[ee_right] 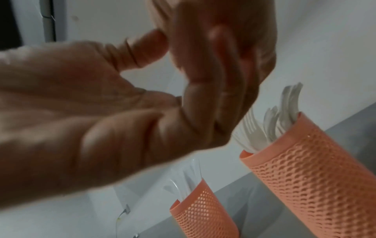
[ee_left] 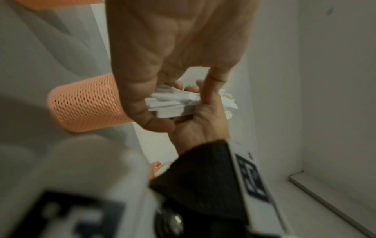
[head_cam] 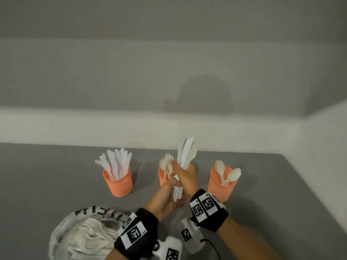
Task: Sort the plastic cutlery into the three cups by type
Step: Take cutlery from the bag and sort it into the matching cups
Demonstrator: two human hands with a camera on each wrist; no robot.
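Three orange mesh cups stand in a row on the grey table (head_cam: pixel 56 175): the knife cup (head_cam: pixel 118 182) on the left, the fork cup (head_cam: pixel 161 178) in the middle, the spoon cup (head_cam: pixel 222 186) on the right. In front of the fork cup my right hand (head_cam: pixel 186 178) grips an upright bundle of white cutlery (head_cam: pixel 186 154) round its middle. My left hand (head_cam: pixel 165 197) reaches up from below, thumb and fingers closed on the bundle's handle ends (ee_left: pixel 171 104). The right wrist view shows both hands blurred, the bundle hidden, and beyond them the fork cup (ee_right: pixel 315 169) and knife cup (ee_right: pixel 203 212).
A clear plastic bag (head_cam: pixel 62 231) holding more white cutlery lies at the front left, close to my left wrist. White walls close off the table at the back and on the right. A black cable (head_cam: pixel 214 248) runs from my right wrist.
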